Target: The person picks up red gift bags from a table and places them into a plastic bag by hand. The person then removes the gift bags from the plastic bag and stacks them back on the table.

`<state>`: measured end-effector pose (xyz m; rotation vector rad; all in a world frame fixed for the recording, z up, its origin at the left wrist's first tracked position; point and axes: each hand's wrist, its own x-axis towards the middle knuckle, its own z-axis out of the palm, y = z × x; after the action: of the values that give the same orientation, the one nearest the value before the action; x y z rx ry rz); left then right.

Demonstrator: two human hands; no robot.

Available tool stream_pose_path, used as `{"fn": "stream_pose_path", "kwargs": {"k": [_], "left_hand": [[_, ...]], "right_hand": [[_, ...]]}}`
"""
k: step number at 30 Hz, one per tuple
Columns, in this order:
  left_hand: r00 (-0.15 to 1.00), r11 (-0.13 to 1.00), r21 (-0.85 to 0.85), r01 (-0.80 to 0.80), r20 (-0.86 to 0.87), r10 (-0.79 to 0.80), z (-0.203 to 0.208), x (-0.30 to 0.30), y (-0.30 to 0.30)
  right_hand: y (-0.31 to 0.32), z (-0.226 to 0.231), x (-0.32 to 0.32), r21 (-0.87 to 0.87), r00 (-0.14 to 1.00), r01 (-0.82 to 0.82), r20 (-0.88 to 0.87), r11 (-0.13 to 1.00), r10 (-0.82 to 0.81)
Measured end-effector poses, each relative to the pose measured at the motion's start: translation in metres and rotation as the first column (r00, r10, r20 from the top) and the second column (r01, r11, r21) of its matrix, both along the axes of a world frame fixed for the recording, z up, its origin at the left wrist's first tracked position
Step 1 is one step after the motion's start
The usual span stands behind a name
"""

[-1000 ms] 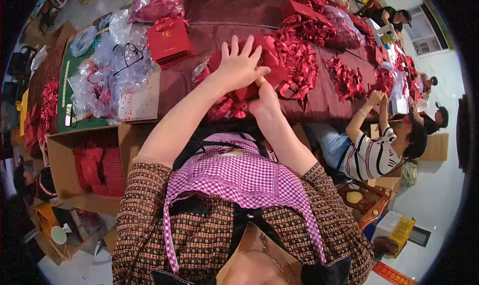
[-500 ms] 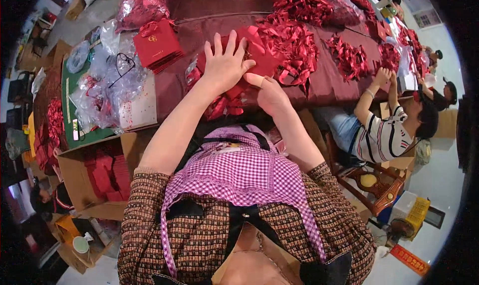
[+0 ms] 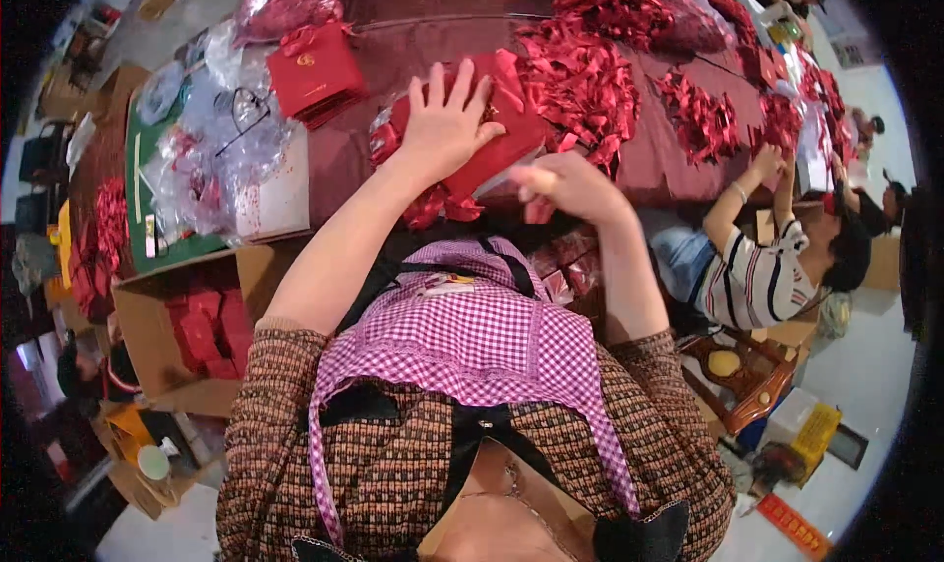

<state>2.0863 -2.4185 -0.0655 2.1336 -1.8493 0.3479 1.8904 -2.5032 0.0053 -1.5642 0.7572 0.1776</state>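
Observation:
My left hand (image 3: 447,124) lies flat with its fingers spread, pressing on a flat red paper gift bag (image 3: 511,141) at the near side of the table. My right hand (image 3: 575,186) is just off the bag's lower right edge, over the table's near edge. Its fingers look curled but are smeared by motion, so whether anything is in them cannot be made out. Loops of red ribbon (image 3: 580,95) lie heaped right beside the bag, and more red ribbon (image 3: 447,208) pokes out below it.
A stack of red gift bags (image 3: 315,75) stands to the left, near crumpled clear plastic (image 3: 211,134). An open cardboard box (image 3: 152,351) holding red bags is at lower left. Another person (image 3: 762,267) in a striped shirt works at the right with ribbon piles (image 3: 698,115).
My right hand has pulled away from my left, moving right and toward me, off the bag. My left hand stays spread on the bag. The view has shifted slightly.

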Motion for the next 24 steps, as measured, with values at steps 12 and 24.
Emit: {"fn": "stream_pose_path", "kwargs": {"k": [12,24], "left_hand": [[0.998,0.998,0.062,-0.028,-0.062,0.031,0.009,-0.008,-0.001],[0.983,0.999,-0.003,-0.039,-0.182,0.038,0.004,-0.008,0.004]], "right_hand": [[-0.080,-0.035,0.106,-0.981,0.885,0.029,0.116,0.193,0.451],[-0.108,-0.028,0.135,-0.755,0.853,-0.356,-0.022,0.550,0.522]]}}
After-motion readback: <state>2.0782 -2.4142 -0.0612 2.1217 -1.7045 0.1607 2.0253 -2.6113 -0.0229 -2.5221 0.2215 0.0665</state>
